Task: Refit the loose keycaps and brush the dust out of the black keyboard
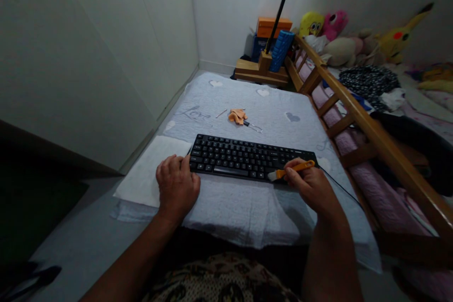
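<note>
A black computer keyboard lies flat across the cloth in front of me. At its left end, my left hand is closed with bent fingers, its index finger and thumb against the keyboard's edge. My right hand pinches the orange handle of a small brush. The pale bristles touch the keyboard's lower row, right of the space bar. Beyond the keyboard lies a crumpled orange cloth, beside a wire tool with a dark handle. A thin cotton swab lies to their left.
A light blue cloth covers the surface, with a folded white cloth at left. The keyboard cable runs right toward a wooden bed rail. Behind stand a wooden base with a black pole, a blue roller and boxes.
</note>
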The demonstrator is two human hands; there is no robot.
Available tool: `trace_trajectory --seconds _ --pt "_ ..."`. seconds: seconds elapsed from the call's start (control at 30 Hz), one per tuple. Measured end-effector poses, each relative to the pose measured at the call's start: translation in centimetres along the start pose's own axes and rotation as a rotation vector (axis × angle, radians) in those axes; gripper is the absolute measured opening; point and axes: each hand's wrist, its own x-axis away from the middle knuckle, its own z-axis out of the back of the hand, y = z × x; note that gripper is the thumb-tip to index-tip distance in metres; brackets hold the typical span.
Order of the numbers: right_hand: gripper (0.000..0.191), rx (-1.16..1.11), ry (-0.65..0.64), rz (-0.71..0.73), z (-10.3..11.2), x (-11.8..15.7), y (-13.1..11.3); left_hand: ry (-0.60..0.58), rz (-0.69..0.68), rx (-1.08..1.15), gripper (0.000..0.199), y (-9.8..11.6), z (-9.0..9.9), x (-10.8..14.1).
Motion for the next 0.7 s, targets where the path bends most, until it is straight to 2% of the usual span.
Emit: trace_trajectory --seconds 0.17,0.3,0.4,0.53,0.7 --pt "0.025 0.155 0.140 -0.027 1.2 0.0 0.9 0.001 -0.007 0.008 0.042 -0.1 -0.1 0.0" --pt "0.026 0.016 0.151 -0.019 1.3 -0.1 0.1 -0.002 0.000 0.010 0.042 -0.1 -0.2 0.1" --pt "0.025 -0.128 0.107 0.037 -0.2 -0.9 -2.0 0.002 0.009 0.001 0.042 -0.2 -0.2 0.2" --pt "0.019 -0.165 0.037 0.212 -3.3 -2.8 -5.0 0.012 0.021 0.012 0.041 -0.2 -0.2 0.2" --pt "0.017 -0.214 0.000 0.403 -6.3 -5.4 -6.3 0.019 0.020 0.022 0.039 -0.2 -0.2 0.2"
